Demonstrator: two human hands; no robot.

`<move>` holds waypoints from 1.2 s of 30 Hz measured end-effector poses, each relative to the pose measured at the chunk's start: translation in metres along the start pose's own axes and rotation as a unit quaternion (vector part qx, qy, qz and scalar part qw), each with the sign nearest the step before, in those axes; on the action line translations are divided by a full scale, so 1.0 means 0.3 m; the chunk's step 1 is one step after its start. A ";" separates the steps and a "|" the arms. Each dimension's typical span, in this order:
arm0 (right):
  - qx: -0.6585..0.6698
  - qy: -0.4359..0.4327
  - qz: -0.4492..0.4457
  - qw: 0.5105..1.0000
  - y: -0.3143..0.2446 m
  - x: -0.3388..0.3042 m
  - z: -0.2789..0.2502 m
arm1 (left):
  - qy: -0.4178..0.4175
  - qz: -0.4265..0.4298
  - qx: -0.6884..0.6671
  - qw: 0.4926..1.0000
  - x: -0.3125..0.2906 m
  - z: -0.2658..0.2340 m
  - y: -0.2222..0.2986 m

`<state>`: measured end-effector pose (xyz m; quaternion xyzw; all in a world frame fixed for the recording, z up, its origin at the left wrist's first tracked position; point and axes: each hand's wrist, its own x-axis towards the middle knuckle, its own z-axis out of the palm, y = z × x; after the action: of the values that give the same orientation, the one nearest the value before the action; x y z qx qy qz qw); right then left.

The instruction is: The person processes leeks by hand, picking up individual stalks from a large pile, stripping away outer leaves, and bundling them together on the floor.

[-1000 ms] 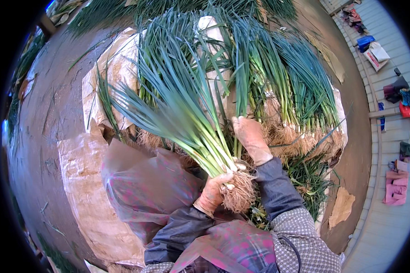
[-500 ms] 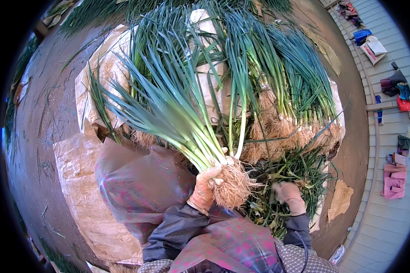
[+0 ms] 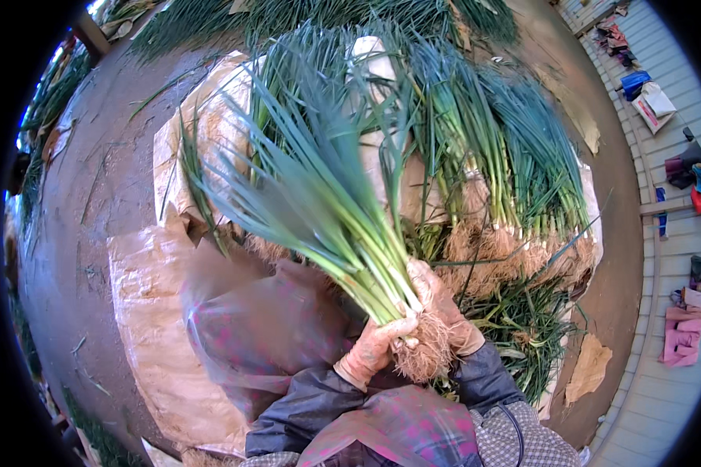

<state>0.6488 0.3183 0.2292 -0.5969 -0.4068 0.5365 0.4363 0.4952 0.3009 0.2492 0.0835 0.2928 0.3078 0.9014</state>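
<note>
From my end, I have the bunch to the left of the row and nearer the body, leaves fanned up and away. My left hand is wrapped around the stem bases; my right hand presses against their other side, just above the roots, though its hidden fingers leave me unable to tell whether it closes fully. A good hold here, I judge, is snug but gentle on the white stems, bases level, roots loose, and leaves clear of the scraps on the row's near side.
</note>
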 end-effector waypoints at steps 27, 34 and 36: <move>-0.370 0.077 -0.045 0.925 0.010 -0.172 -0.187 | -0.060 -0.044 -0.100 0.992 0.086 -0.030 -0.008; -0.177 -0.040 0.073 0.981 -0.007 0.100 -0.256 | -0.029 -0.021 -0.042 0.998 0.104 -0.020 -0.040; -0.016 0.007 0.118 0.993 -0.073 0.075 -0.179 | -0.020 0.025 -0.065 0.997 0.076 -0.005 -0.008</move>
<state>0.7039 0.3416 0.2460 -0.6516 -0.3392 0.5732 0.3630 0.5103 0.3126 0.2363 0.0378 0.2521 0.3468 0.9026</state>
